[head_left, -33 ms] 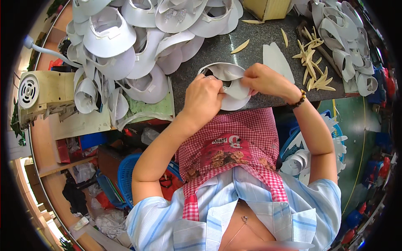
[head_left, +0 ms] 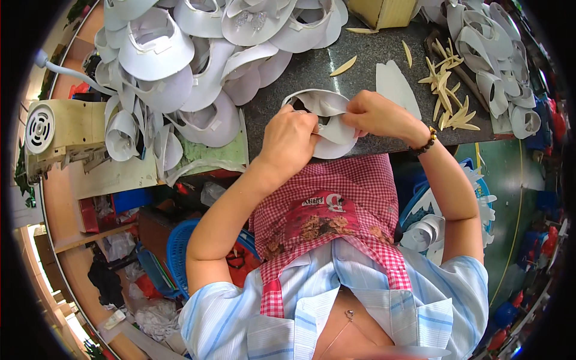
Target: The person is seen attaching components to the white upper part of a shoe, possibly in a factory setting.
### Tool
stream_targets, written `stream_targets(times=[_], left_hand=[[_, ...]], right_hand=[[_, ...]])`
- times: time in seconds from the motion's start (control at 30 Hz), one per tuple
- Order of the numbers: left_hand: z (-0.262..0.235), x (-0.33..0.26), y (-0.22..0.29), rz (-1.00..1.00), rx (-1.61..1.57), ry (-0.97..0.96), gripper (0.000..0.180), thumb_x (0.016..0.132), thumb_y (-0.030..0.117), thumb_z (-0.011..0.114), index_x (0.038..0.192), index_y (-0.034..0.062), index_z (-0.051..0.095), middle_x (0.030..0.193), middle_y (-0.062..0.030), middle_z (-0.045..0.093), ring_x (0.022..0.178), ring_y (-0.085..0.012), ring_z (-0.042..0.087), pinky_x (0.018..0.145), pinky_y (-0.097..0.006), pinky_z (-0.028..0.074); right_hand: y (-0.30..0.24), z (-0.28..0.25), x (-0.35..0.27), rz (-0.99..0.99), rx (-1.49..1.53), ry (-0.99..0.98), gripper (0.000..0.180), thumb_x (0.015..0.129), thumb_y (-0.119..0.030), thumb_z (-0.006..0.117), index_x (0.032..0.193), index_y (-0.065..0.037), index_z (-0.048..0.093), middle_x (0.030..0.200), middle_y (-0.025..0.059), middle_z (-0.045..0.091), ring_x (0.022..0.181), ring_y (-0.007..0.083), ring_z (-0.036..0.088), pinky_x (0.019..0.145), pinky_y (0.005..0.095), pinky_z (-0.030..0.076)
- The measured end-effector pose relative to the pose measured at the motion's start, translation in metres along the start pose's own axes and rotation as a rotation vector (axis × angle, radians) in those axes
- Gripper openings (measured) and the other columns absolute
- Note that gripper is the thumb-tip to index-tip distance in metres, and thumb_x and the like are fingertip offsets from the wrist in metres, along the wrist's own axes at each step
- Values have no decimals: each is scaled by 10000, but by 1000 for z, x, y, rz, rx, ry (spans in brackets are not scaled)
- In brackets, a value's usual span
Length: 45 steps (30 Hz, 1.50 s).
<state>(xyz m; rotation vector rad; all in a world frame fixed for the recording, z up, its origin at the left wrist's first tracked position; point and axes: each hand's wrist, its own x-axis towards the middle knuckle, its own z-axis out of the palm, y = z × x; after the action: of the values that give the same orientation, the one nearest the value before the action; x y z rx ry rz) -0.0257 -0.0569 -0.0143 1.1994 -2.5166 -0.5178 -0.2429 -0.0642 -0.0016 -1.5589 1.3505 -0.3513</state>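
Visor piece: a white curved visor piece (head_left: 327,117) lies at the near edge of the dark desk (head_left: 312,66), directly between both hands, its lower rim hanging just past the desk edge.
Left side: a big heap of white visors (head_left: 180,54) covers the desk's left half, close beside the held piece; a cream machine (head_left: 57,129) stands further left, off the desk.
Right side: a flat white panel (head_left: 396,87) lies just beyond the right hand; pale yellow strips (head_left: 447,90) are scattered past it, then a second visor pile (head_left: 492,54).
Far edge: a cardboard box (head_left: 381,12).
In the way: nothing lies over the held piece but the fingers.
Left hand (head_left: 288,141): curled shut, pinching the piece's left part.
Right hand (head_left: 375,114): closed, fingers gripping the piece's upper right edge.
Below: red checked apron (head_left: 327,204).
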Motion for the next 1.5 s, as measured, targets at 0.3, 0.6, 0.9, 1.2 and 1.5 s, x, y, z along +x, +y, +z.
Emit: stream_targets(times=[0.3,0.6,0.9,1.2,1.5], left_hand=[[24,-28,18,238,341,332,233,736,87,605,934,30,714,852,-42,636,825,-222,560,786,-348,459],[20,-25,16,388,536,157,286,760,132,580,976,-27,678,925,-92,631,931,-229,566,893,-377,449],[-12,-12,0,338,346,-174,352,767,46,574,1097,-73,600,1086,-158,591,1094,-330,542,1013,-450,410],[3,-36,-6,207,291,134,321,742,-50,571,1058,-86,614,1184,-203,583,1135,-402,538,959,-450,466],[-4,-39,-20,388,453,13,324,762,100,548,1029,-54,651,1062,-155,635,1105,-341,579,1053,-509,388]], right_hand=[[16,3,0,-55,-82,25,306,842,-212,703,725,58,616,586,88,591,526,122,590,497,278,476],[16,14,-3,-314,-500,240,309,801,-211,714,655,45,621,577,166,617,592,320,658,569,398,505],[4,79,-32,-518,-109,418,401,748,-24,670,1109,-9,495,989,166,576,907,367,609,773,416,508],[18,103,-27,-646,-350,575,126,748,-6,623,869,-13,586,1013,106,566,950,295,575,789,374,508],[4,114,-28,-595,-771,461,289,733,-111,576,965,55,623,1065,114,532,955,230,529,819,298,484]])
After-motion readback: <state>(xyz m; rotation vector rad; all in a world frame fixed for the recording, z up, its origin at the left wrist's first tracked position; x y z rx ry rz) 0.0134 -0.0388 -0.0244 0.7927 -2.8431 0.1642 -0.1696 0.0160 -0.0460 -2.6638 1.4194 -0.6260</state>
